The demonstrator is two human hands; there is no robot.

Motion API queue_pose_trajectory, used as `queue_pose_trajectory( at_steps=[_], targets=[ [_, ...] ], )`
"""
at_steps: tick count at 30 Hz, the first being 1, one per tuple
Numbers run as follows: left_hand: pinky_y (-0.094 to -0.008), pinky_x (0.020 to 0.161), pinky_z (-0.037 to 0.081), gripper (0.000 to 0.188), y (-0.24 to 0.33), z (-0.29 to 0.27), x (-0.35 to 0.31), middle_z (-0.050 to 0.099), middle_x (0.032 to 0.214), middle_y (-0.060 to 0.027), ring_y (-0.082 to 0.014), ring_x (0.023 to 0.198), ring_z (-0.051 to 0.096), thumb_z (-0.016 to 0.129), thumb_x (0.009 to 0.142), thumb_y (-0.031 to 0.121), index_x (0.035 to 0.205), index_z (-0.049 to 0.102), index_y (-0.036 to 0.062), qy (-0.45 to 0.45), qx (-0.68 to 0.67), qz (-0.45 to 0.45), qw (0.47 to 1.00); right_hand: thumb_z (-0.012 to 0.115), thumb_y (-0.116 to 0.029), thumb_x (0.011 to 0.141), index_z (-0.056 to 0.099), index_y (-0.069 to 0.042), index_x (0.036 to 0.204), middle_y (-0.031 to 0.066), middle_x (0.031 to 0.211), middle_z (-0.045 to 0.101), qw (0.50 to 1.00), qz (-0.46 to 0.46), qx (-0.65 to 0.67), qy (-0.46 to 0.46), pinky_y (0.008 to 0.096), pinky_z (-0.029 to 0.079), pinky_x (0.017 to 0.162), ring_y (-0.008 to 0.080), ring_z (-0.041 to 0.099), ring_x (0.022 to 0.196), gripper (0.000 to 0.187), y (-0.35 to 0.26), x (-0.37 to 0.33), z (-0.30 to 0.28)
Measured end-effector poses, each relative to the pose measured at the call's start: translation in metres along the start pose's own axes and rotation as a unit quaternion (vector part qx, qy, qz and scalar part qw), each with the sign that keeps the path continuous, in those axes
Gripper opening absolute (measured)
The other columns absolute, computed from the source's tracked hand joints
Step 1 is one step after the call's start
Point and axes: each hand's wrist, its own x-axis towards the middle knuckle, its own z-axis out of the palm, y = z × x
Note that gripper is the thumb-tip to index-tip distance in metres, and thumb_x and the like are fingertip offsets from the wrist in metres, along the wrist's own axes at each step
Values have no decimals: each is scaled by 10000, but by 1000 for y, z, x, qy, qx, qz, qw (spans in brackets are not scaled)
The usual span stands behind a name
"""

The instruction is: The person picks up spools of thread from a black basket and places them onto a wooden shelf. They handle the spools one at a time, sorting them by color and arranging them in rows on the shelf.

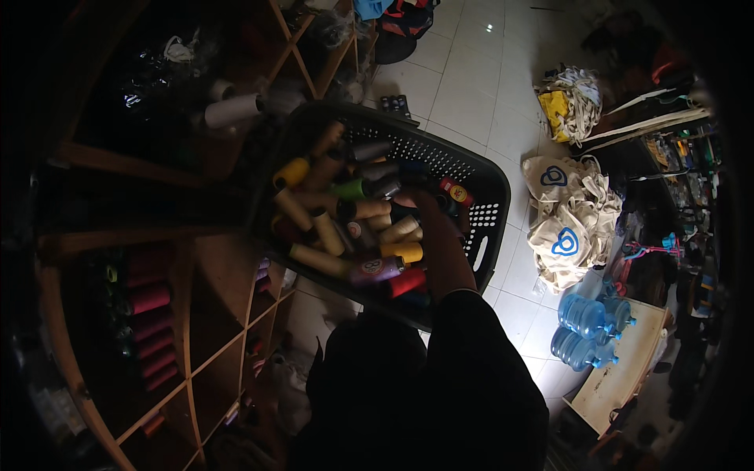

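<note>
A dark plastic basket [496, 188] with perforated walls is full of thread spools. My right hand [416, 202] reaches down into it among the spools. Its fingers are partly hidden in shadow, so I cannot make out what they grip, if anything. Close to that hand lie a grey spool [386, 188], a tan spool [369, 209] and a red spool with a yellow label [455, 189]. Nearer to me are a yellow-orange spool [403, 251], a purple spool [375, 270] and a red spool [408, 282]. My left hand does not show.
Wooden shelves [188, 306] on the left hold rows of dark red spools [149, 298]. A pale cone [233, 111] lies on the upper shelf. On the tiled floor [475, 86] at right are cream bags [569, 212] with blue prints and blue water jugs [583, 315] beside a wooden board [620, 377].
</note>
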Motion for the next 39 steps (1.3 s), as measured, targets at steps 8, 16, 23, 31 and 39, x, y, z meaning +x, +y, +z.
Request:
queue_pose_trajectory(
  at_steps=[8, 16, 23, 31, 39],
  targets=[
    [-317, 838, 463, 169, 37, -2, 16, 606, 996, -59, -166, 958, 593, 621, 884, 44, 1049, 587, 61, 23, -279, -331, 901, 620, -156, 816, 419, -13, 1337, 216, 1335, 489, 985, 0, 118, 122, 389, 399, 1037, 321, 486, 1237, 576, 10, -11, 9],
    [-307, 830, 483, 117, 24, 13, 26, 620, 982, -72, -172, 925, 616, 621, 893, 68, 1005, 601, 40, 12, -273, -255, 927, 637, -236, 879, 466, -8, 1279, 143, 1172, 565, 811, -28, 504, 297, 368, 452, 947, 236, 573, 1067, 491, -34, -92, -39],
    [-300, 830, 495, 235, 84, 17, 94, 628, 1022, -66, -183, 923, 624, 647, 884, 107, 1101, 593, 35, -79, -238, -185, 950, 589, -374, 920, 401, -7, 1362, 126, 1237, 542, 774, 16, 582, 249, 325, 430, 948, 204, 542, 1101, 604, -72, -174, -78],
    [-327, 910, 473, 563, 179, 59, 166, 532, 1219, -93, -170, 1141, 523, 713, 850, 133, 1321, 416, 50, -219, -470, -164, 839, 591, -436, 911, 364, -24, 1433, 130, 1324, 524, 908, -156, 383, -72, 369, 440, 974, 218, 519, 1203, 702, -194, -254, -24],
    [-332, 944, 445, 587, 126, 75, 149, 533, 1198, -97, -198, 1129, 529, 705, 819, 83, 1316, 401, 16, -87, -518, -212, 824, 576, -186, 904, 599, -44, 1130, 133, 1056, 637, 888, -114, 446, 22, 368, 477, 890, 246, 610, 1012, 267, -222, -182, -82]
  ],
)
